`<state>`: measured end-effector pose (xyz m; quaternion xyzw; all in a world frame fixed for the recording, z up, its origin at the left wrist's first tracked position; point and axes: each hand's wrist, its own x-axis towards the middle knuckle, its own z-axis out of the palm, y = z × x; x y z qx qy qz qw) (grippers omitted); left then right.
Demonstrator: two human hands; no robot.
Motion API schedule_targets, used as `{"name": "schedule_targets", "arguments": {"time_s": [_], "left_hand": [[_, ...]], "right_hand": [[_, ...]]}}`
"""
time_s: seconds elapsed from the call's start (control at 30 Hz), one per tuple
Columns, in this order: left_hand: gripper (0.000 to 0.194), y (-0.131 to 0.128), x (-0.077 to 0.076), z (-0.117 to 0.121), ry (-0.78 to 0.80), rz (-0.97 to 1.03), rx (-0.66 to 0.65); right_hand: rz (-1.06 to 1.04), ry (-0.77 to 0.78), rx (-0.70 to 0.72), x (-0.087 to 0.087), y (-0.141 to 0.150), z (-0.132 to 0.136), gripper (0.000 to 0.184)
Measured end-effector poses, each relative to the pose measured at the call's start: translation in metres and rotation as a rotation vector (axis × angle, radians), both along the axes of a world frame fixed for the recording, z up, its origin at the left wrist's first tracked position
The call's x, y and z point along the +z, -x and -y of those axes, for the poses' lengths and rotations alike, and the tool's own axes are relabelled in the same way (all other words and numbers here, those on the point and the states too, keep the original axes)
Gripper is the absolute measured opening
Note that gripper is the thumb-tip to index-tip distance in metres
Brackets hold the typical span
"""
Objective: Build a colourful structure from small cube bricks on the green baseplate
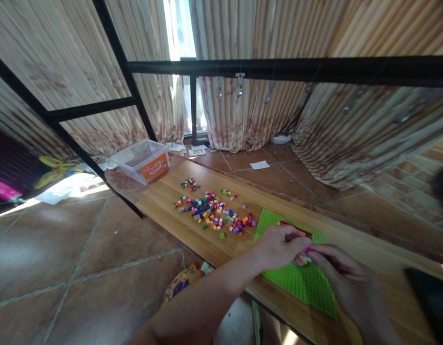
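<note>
Over the green studded baseplate (pixel 316 287), my left hand (pixel 278 247) and my right hand (pixel 345 270) meet with their fingertips closed together. A small purple brick (pixel 307 249) shows between the fingertips of both hands. Just below it are yellow and white bricks (pixel 304 260), partly covered by my fingers; I cannot tell whether they are joined to the purple one. Behind my left hand, a row of red bricks (pixel 296 226) runs along the plate, partly hidden by the hand.
Left of the baseplate, many loose coloured bricks (pixel 214 211) lie spread over the wooden table (pixel 164 196). A clear plastic box (pixel 142 158) with an orange label stands at its far left end. A dark flat object (pixel 429 302) lies at right. Black metal bars (pixel 278 69) cross behind.
</note>
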<state>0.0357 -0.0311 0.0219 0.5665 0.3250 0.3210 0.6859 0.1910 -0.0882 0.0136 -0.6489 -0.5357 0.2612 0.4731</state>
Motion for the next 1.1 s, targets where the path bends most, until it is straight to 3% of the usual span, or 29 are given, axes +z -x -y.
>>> {"name": "schedule_targets", "arguments": {"time_s": [0.1,0.2,0.3,0.47,0.63,0.87,1.1], "left_hand": [[0.031,0.008,0.001,-0.009,-0.169,-0.164,0.095],[0.027,0.022,0.002,-0.026,-0.285,-0.326,0.339],[0.022,0.034,0.0,-0.039,-0.324,-0.454,0.483],[0.03,0.03,-0.007,-0.034,-0.375,-0.632,0.393],[0.039,0.02,-0.006,-0.024,-0.392,-0.685,0.288],[0.044,0.013,-0.009,-0.026,-0.402,-0.706,0.255],[0.034,0.007,-0.01,-0.024,-0.396,-0.672,0.243]], "right_hand": [[0.015,0.003,-0.117,-0.004,-0.015,-0.001,0.03],[0.048,0.006,-0.252,-0.004,-0.029,-0.003,0.031],[-0.017,0.04,-0.25,-0.004,-0.034,-0.004,0.03],[-0.126,0.09,-0.14,-0.013,-0.026,-0.01,0.031],[-0.17,0.112,-0.132,-0.021,-0.018,-0.016,0.031],[-0.151,0.078,-0.134,-0.034,-0.016,-0.022,0.028],[-0.062,0.028,-0.181,-0.041,-0.014,-0.029,0.034]]}}
